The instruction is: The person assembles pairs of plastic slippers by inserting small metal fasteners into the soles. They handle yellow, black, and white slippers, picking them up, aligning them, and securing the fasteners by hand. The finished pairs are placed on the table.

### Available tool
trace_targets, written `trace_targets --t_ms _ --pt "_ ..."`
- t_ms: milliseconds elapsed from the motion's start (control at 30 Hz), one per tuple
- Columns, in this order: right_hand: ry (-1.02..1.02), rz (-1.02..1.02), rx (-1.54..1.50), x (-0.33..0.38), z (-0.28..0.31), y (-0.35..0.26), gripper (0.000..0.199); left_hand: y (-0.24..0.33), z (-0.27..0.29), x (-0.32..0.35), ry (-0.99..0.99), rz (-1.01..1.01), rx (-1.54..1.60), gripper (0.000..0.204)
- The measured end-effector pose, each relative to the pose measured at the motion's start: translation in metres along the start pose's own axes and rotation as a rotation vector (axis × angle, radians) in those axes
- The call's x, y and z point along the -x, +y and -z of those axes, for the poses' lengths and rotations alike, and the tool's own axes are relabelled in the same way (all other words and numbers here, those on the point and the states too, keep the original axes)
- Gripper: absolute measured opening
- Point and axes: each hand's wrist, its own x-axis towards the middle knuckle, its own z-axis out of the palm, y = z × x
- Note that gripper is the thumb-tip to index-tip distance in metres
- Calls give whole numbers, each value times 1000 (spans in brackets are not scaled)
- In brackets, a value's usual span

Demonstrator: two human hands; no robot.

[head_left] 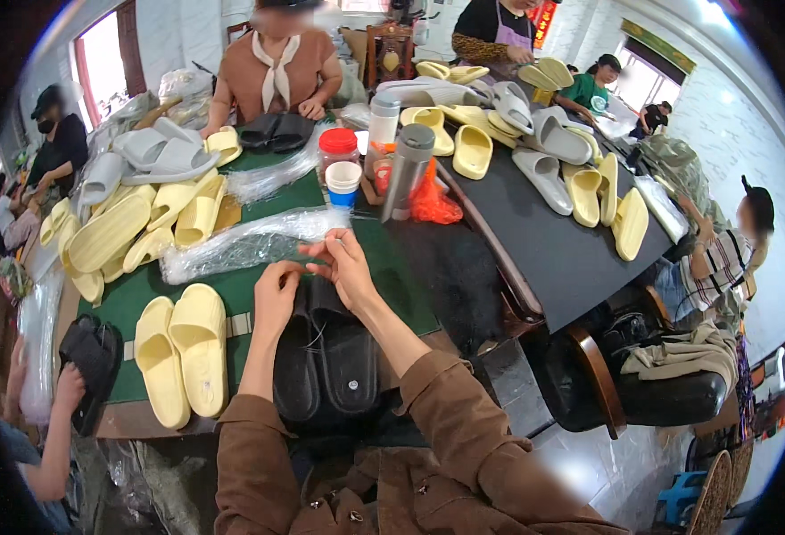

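Note:
A pair of black slide slippers (296, 379) lies side by side on the table edge in front of me, toes pointing away. A thin pale loop or thread shows between them. My left hand (276, 292) is over the left slipper's toe end, its fingers curled and pressed together; what they hold is hidden. Above the right slipper's toe, my right hand (343, 267) has thumb and forefinger pinched and the other fingers partly stretched toward the left hand. Anything in that pinch is too small to make out. Just beyond both hands lies a stack of clear plastic bags (232, 245).
A yellow slipper pair (203, 348) stands left, near piled yellow and grey slippers (111, 234). A steel flask (410, 169), paper cups (343, 181) and red-lidded jar (337, 147) stand ahead. Co-workers surround the tables; one's hand (70, 388) holds a black slipper (89, 361) at left.

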Motion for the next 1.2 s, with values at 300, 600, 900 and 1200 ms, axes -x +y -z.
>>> trace_targets --t_ms 300,600,900,1200 --pt "-11 180 308 55 25 -96 11 -9 9 -2 81 153 12 12" --pt "624 645 878 135 97 -228 10 6 6 1 139 -63 -72 8" --pt "776 737 1245 161 195 -242 12 122 25 77 -35 -174 -406 22" --pt "603 345 1403 139 223 -232 21 87 -6 137 -203 -122 -730 55"
